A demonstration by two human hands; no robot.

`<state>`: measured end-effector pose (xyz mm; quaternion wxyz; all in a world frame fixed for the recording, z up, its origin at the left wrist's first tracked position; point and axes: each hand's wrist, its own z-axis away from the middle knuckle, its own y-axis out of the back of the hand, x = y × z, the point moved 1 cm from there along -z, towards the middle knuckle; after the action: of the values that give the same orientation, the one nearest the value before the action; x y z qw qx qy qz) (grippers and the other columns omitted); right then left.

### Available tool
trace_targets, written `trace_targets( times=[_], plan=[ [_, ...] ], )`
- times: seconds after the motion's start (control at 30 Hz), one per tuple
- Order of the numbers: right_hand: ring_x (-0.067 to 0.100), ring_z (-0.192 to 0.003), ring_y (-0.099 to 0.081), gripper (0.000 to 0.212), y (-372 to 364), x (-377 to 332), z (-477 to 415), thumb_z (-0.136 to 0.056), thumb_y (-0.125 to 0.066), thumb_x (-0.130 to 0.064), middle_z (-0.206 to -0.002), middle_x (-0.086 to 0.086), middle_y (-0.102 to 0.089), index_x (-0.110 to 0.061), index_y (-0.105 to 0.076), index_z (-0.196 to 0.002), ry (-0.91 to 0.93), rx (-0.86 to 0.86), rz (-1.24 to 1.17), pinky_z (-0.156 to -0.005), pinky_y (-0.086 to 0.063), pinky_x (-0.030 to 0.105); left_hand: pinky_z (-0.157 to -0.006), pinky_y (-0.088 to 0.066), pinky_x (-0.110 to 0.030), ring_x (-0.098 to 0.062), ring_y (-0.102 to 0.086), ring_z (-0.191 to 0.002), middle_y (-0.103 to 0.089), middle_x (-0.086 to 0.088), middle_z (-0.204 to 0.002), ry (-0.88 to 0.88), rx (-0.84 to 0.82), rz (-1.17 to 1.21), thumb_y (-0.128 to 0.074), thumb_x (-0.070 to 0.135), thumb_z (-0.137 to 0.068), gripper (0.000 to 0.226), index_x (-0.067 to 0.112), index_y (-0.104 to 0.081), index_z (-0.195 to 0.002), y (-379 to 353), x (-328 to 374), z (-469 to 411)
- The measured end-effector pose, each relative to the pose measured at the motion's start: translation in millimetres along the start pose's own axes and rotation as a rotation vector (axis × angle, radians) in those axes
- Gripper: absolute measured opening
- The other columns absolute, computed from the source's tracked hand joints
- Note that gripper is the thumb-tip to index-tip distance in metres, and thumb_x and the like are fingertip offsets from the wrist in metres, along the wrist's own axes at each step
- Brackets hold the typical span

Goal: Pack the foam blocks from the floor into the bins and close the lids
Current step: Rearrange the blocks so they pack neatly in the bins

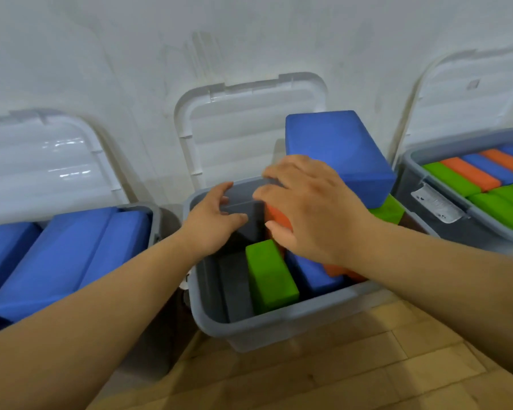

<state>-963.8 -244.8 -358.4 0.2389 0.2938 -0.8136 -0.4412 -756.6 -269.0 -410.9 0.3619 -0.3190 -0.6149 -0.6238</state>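
Observation:
The middle grey bin (249,327) stands open with its white lid (234,128) leaning back on the wall. Inside lie a green foam block (270,273), a blue block (311,273) and orange blocks. My right hand (314,208) reaches over the bin, thumb and fingers curled round an upright orange block (276,216). My left hand (214,223) hovers over the bin's bare back-left part with loosely bent fingers, holding nothing. A large blue block (338,149) sits tilted at the bin's back right, on top of a green block (390,210).
The left bin (156,220) holds large blue blocks (71,255), its lid up. The right bin (409,161) is packed with green, orange and blue blocks, lid also up. Wooden floor (338,365) lies in front; a white wall stands behind.

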Motion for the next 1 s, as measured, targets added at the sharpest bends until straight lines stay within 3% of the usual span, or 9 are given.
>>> trace_targets(
  times=[0.07, 0.17, 0.27, 0.43, 0.53, 0.63, 0.73, 0.83, 1.0],
  plan=[
    [0.048, -0.143, -0.031, 0.075, 8, 17, 2, -0.078, -0.064, -0.061, -0.154, 0.014, -0.041, -0.027, -0.052, -0.144, -0.174, -0.092, 0.118, -0.114, -0.026, 0.066, -0.085, -0.045, -0.023, -0.002, -0.061, -0.098, -0.05, 0.002, -0.137, -0.052, -0.013, 0.034, -0.073, 0.024, -0.092, 0.075, 0.035, -0.033, -0.155, -10, 14, -2],
    [0.054, -0.149, 0.004, 0.091, 14, 44, 10, -0.078, -0.034, -0.088, -0.17, 0.005, -0.002, -0.046, -0.019, -0.157, -0.423, -0.286, 0.199, -0.114, -0.002, 0.074, -0.074, -0.044, -0.012, 0.004, -0.058, -0.094, -0.051, 0.002, -0.137, -0.081, -0.058, 0.096, -0.071, 0.024, -0.094, 0.075, 0.036, -0.031, -0.156, -31, 33, -4],
    [0.054, -0.149, 0.002, 0.093, 12, 69, 20, -0.079, -0.034, -0.09, -0.169, -0.002, 0.013, -0.052, 0.002, -0.156, -0.59, -0.384, 0.1, -0.118, -0.011, 0.069, -0.066, -0.045, -0.002, 0.009, -0.062, -0.087, -0.06, 0.008, -0.128, -0.08, -0.149, 0.198, -0.07, 0.021, -0.094, 0.075, 0.038, -0.032, -0.157, -53, 48, -1],
    [0.044, -0.141, -0.031, 0.101, 13, 82, 17, -0.081, -0.054, -0.074, -0.169, 0.003, -0.003, -0.049, 0.007, -0.157, -0.604, -0.278, -0.101, -0.117, -0.03, 0.05, -0.093, -0.051, -0.022, -0.004, -0.067, -0.109, -0.071, 0.01, -0.125, -0.15, -0.259, 0.386, -0.048, 0.004, -0.094, 0.063, 0.035, -0.047, -0.149, -65, 62, 3],
    [0.024, -0.143, -0.036, 0.092, 19, 85, 8, -0.086, -0.062, -0.063, -0.162, -0.001, -0.024, -0.044, -0.01, -0.159, -0.601, -0.076, -0.346, -0.115, -0.032, 0.034, -0.1, -0.052, -0.037, -0.017, -0.067, -0.111, -0.07, 0.011, -0.126, -0.14, -0.143, 0.45, -0.056, 0.027, -0.084, 0.07, 0.05, -0.041, -0.149, -46, 77, 1],
    [0.009, -0.137, -0.04, 0.084, 15, 76, -7, -0.093, -0.067, -0.04, -0.154, -0.005, -0.037, -0.04, -0.017, -0.16, -0.541, 0.026, -0.57, -0.105, -0.029, 0.021, -0.096, -0.053, -0.035, -0.01, -0.065, -0.116, -0.062, 0.019, -0.133, -0.211, 0.013, 0.51, -0.063, 0.039, -0.083, 0.072, 0.056, -0.038, -0.148, -19, 94, 5],
    [0.003, -0.133, -0.045, 0.086, 6, 56, -26, -0.094, -0.067, -0.029, -0.154, -0.011, -0.04, -0.043, -0.013, -0.159, -0.535, 0.076, -0.83, -0.108, -0.037, 0.024, -0.086, -0.056, -0.02, 0.01, -0.063, -0.108, -0.047, 0.017, -0.15, -0.337, 0.159, 0.462, -0.061, 0.015, -0.1, 0.071, 0.044, -0.028, -0.156, 2, 97, 12],
    [0.01, -0.124, -0.06, 0.084, -5, 39, -42, -0.091, -0.065, -0.038, -0.147, -0.008, -0.05, -0.051, -0.012, -0.155, -0.573, 0.127, -1.074, -0.108, -0.047, 0.041, -0.071, -0.052, -0.01, 0.016, -0.063, -0.093, -0.047, 0.01, -0.145, -0.332, 0.24, 0.361, -0.06, 0.012, -0.101, 0.078, 0.04, -0.015, -0.16, 20, 84, 11],
    [0.025, -0.101, -0.072, 0.064, -31, 5, -56, -0.096, -0.065, -0.031, -0.12, 0.005, -0.069, -0.042, -0.027, -0.147, -0.648, 0.101, -1.232, -0.095, -0.056, 0.05, -0.088, -0.06, -0.051, -0.01, -0.07, -0.104, -0.05, 0.017, -0.14, -0.246, 0.191, 0.334, -0.064, 0.022, -0.099, 0.087, 0.06, -0.008, -0.154, 41, 55, 12]
  ],
)
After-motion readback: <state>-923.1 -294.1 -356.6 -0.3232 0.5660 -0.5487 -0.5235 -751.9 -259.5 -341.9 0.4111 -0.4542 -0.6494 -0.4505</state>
